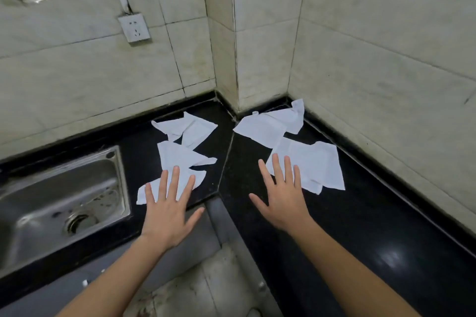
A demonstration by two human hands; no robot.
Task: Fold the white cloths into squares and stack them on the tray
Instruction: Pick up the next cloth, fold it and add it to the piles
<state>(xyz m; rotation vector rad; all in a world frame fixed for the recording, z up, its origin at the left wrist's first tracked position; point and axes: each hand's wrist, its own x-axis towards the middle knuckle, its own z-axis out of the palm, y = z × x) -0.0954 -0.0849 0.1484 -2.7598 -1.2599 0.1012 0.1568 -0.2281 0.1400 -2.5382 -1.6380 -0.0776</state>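
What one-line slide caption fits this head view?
Open left hand and right hand over unfolded white cloths on a black countertop beside a steel sink.

White cloths [306, 162] lie on a glossy black bench [373, 226]; the sink [64, 188] is dull steel grey, the wall tiles [386, 33] cream, perhaps faintly mottled.

No text, label, brand, number or sign can be read anywhere in this view.
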